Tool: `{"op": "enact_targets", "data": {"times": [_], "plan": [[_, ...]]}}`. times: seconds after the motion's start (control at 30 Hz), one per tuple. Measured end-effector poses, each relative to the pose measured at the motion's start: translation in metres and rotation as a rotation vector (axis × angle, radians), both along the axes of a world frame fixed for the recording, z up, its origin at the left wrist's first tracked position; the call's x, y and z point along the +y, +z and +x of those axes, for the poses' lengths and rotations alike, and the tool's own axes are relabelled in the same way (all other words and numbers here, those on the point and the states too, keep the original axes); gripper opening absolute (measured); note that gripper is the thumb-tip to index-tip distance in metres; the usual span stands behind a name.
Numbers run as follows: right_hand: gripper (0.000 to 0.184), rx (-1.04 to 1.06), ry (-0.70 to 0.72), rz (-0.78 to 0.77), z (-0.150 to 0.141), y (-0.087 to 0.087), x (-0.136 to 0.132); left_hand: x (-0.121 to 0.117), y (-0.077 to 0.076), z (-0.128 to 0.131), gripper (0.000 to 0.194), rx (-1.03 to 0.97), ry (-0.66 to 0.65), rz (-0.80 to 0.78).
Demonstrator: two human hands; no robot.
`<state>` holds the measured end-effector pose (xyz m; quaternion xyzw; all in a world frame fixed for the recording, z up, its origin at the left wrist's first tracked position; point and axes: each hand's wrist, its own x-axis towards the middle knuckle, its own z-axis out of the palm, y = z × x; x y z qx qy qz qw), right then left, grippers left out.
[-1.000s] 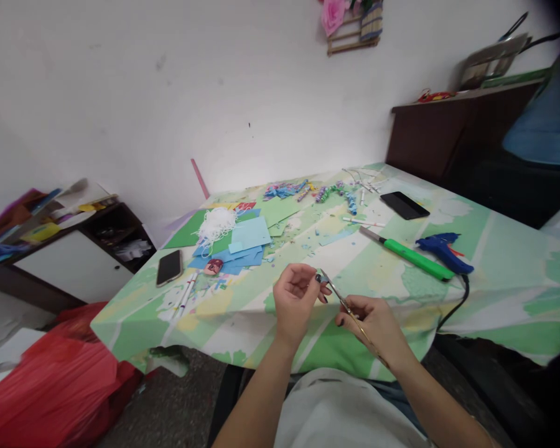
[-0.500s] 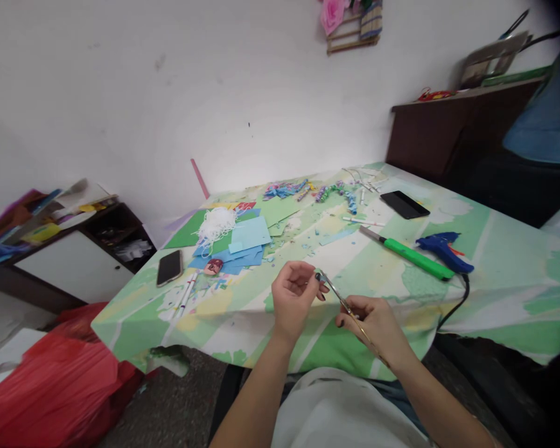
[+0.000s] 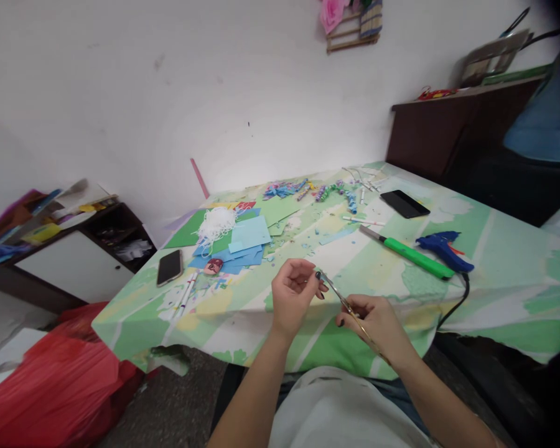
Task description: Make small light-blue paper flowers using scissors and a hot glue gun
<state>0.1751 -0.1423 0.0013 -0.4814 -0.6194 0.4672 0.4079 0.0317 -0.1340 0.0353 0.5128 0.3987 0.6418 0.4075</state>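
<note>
Near the table's front edge, my right hand [image 3: 371,320] is closed round a slim silver-and-gold metal tool [image 3: 338,294], whose exact kind I cannot make out. The tool slants from my right wrist up to the fingertips of my left hand [image 3: 297,292]. My left thumb and forefinger are pinched together at its tip. Whatever lies between them is too small to name. Dark polish shows on the nails. Both hands hover just above the patterned green-and-white tablecloth [image 3: 252,311].
To the right lie a green-handled cutter [image 3: 417,258], a blue glue gun [image 3: 443,250] with its cord and a black phone [image 3: 405,204]. On the left are another phone [image 3: 170,267], markers [image 3: 186,294], blue paper sheets [image 3: 251,233] and white string [image 3: 216,225]. Curled paper strips [image 3: 284,188] lie behind.
Both hands hold nearly the same pose. A small greenish bit at the tool's tip between my left fingertips shows less now.
</note>
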Motion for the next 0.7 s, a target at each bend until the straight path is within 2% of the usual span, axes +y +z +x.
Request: {"op": "enact_targets", "data": {"times": [0.17,0.27,0.4,0.57,0.7], "plan": [[0.025,-0.084,0.000,0.009,0.001,-0.001,0.002,0.002,-0.001,-0.003,0.019,0.006,-0.030,-0.003],[0.029,-0.168,-0.010,0.053,0.004,0.000,0.011,0.007,-0.003,-0.006,0.018,0.001,-0.037,0.012],[0.034,-0.445,-0.083,0.171,0.013,0.004,0.049,0.020,-0.011,-0.012,0.015,-0.006,-0.008,0.039],[0.027,-0.863,-0.132,0.323,0.019,0.004,0.105,0.040,-0.019,-0.019,0.012,0.023,0.040,-0.019],[0.025,-0.989,-0.124,0.358,0.014,0.000,0.128,0.061,-0.021,-0.024,0.015,0.054,0.039,-0.080]]}}
